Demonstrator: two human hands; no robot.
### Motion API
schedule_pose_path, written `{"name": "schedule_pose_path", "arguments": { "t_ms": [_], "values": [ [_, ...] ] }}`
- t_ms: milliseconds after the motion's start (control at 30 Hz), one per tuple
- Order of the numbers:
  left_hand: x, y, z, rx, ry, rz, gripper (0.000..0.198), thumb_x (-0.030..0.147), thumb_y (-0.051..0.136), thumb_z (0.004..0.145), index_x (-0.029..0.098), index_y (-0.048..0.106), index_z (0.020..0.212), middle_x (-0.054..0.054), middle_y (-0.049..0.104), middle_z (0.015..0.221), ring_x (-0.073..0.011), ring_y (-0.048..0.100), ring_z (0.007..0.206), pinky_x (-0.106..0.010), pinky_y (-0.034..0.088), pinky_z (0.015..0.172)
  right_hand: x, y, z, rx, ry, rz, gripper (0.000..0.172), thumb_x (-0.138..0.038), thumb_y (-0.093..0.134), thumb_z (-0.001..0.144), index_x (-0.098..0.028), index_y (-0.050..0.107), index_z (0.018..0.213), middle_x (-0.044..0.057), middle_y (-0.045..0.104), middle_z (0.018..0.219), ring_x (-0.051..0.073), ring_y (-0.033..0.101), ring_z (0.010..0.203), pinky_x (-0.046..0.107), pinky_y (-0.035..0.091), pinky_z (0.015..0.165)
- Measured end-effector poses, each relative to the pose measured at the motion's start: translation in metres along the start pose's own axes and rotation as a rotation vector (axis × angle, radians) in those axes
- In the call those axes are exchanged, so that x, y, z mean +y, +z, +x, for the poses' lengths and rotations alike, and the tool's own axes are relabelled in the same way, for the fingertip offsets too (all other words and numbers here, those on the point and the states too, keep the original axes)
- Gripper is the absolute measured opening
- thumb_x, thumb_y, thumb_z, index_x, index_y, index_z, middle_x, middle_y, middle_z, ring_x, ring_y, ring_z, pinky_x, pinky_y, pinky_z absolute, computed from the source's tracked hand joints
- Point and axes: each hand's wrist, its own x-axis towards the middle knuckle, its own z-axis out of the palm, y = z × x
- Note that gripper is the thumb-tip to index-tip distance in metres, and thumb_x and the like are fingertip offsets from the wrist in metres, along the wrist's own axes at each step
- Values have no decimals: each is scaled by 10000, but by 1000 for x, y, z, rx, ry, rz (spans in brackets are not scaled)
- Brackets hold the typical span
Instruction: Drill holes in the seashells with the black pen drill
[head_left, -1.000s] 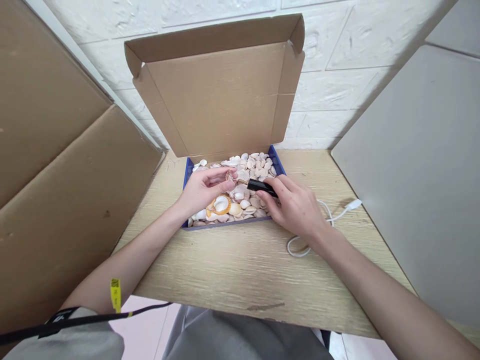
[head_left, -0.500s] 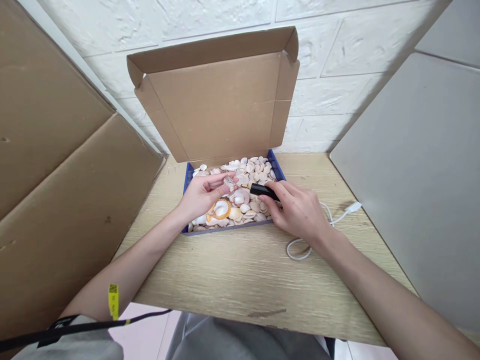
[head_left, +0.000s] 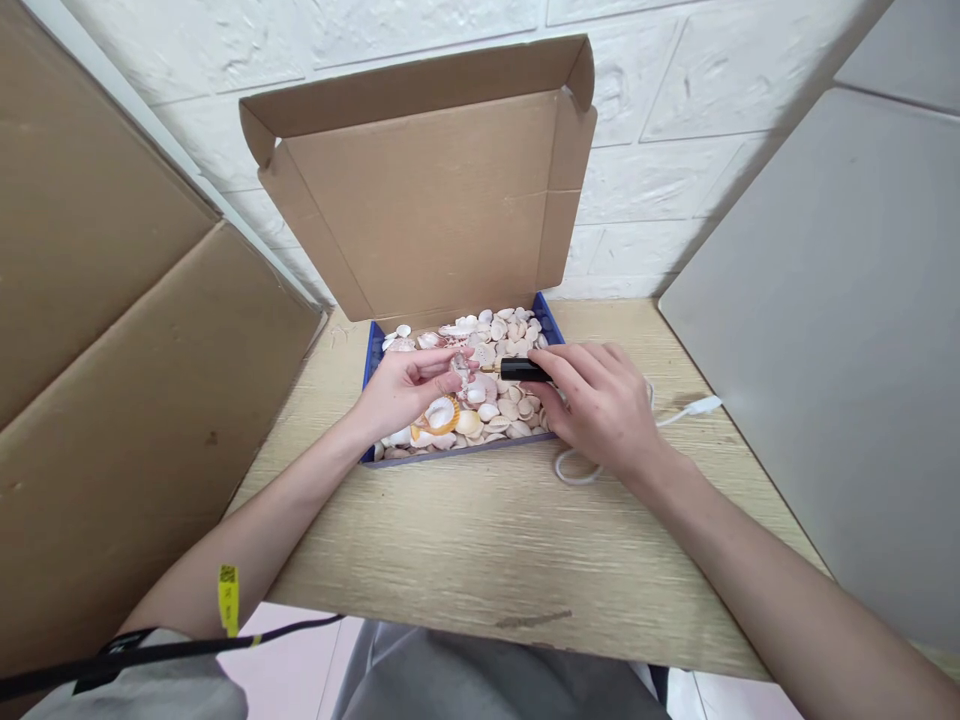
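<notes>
Between thumb and fingers, my left hand [head_left: 397,395] pinches a small pale seashell [head_left: 460,368] above the box. A black handheld mini drill [head_left: 523,370] with a thin gold-coloured tip lies in the grip of my right hand [head_left: 604,405]. Its tip points left at the seashell, very close to it; whether they touch I cannot tell. Under both hands is a shallow blue-sided cardboard box [head_left: 457,456] filled with many white and pinkish shells. An orange-rimmed scallop shell [head_left: 442,412] lies in it near my left thumb.
The box's brown lid [head_left: 427,200] stands raised against the white brick wall [head_left: 660,190]. A white cable [head_left: 576,476] with a plug [head_left: 705,404] lies on the wooden table [head_left: 465,550] by my right hand. Cardboard [head_left: 112,340] rises at left, a grey panel [head_left: 840,330] at right.
The seashell has turned in my left fingers and shows narrower. My right hand has rotated slightly and the drill lies more level. The cable loop has shifted left.
</notes>
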Motion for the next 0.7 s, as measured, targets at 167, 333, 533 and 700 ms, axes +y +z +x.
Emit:
{"name": "schedule_pose_path", "arguments": {
  "t_ms": [167, 333, 533, 700],
  "values": [
    [2, 0, -2, -107, 37, 45, 326, 283, 688, 763, 131, 702, 1051, -82, 740, 952, -175, 680, 807, -275, 550, 739, 6, -3, 3, 57, -60, -36, 182, -202, 562, 852, -165, 551, 1030, 43, 677, 970, 191, 566, 886, 331, 371, 764],
    [0, 0, -3, -168, 66, 34, 315, 280, 684, 769, 138, 704, 1050, -93, 739, 958, -191, 679, 878, -269, 544, 763, 10, 0, 2, -37, -9, -1, 198, -285, 499, 882, -165, 572, 1022, 72, 667, 1000, 200, 560, 843, 325, 364, 697],
    [-2, -1, -3, -131, 40, -26, 376, 309, 704, 750, 141, 685, 1086, -106, 729, 1007, -211, 678, 926, -311, 549, 813, 10, 2, -2, -153, 39, 10, 301, -377, 423, 917, -153, 615, 972, 48, 645, 780, 173, 542, 685, 295, 338, 591],
    [-1, -1, -3, -135, 20, -52, 379, 294, 701, 759, 151, 673, 1109, -85, 740, 976, -202, 689, 905, -298, 552, 813, 11, -1, 0, -88, -39, -11, 267, -365, 485, 899, -145, 601, 999, 52, 657, 817, 167, 542, 701, 293, 357, 613]
  ]
}}
